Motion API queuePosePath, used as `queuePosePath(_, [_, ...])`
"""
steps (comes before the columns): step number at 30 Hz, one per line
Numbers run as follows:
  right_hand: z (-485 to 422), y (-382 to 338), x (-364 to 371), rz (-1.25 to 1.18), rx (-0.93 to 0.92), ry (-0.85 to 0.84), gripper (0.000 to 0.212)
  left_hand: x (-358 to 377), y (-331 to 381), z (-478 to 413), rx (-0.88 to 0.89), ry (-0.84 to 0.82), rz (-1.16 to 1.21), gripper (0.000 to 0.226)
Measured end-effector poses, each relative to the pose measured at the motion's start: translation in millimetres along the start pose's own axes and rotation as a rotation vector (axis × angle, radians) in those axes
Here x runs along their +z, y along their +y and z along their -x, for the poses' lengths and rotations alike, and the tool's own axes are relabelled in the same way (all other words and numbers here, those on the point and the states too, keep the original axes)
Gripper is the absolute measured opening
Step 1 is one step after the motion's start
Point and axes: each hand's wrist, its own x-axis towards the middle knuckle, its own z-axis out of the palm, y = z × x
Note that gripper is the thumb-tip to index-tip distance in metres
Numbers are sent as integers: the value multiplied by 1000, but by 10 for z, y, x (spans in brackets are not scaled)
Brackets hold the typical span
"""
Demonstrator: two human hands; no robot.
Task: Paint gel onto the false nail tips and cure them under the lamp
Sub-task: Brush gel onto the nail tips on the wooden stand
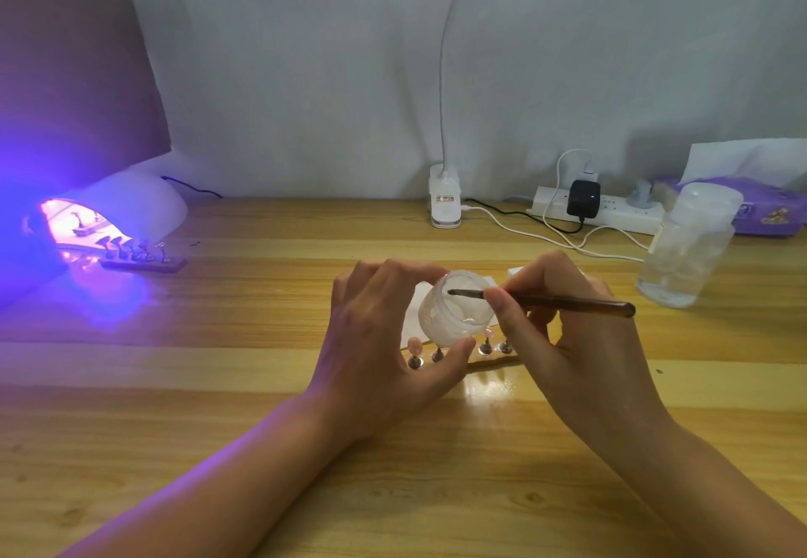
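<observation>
Left hand [384,339] grips the tilted gel jar [454,310] above the nail stand [493,354] — right hand [567,339] pinches the brush [546,299], tip inside the jar.

Open tabletop [436,492] fills the lower frame, crossed only by the two forearms. At centre, the left hand [375,330] gripping a jar [445,317] and the right hand [576,348] pinching a brush [576,302] crowd over a row of nail tips [414,344]. A wide open strip lies between them and the curing lamp [131,208] at left, whose mouth is partly blocked by a stand [139,264]. At right, cables [609,254] and a bottle [685,251] sit near the brush's end.
</observation>
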Motion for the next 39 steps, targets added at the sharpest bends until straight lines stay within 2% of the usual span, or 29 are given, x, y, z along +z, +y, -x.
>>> queuePosePath(11, [-8, -2, -10, -23, -3, 2, 24, 10, -1, 5, 4, 22, -8, 52])
queuePosePath(18, [-84, -43, -91, -269, 121, 170, 10, -51, -29, -46, -336, 62, 85, 47])
queuePosePath(24, [-120, -52, -129, -394, 217, 190, 16, -39, -133, -88, -551, 36, 106, 42])
queuePosePath(39, [-110, 81, -87, -269, 279, 95, 16, -17, -235, -81, -702, -145, 137, 44])
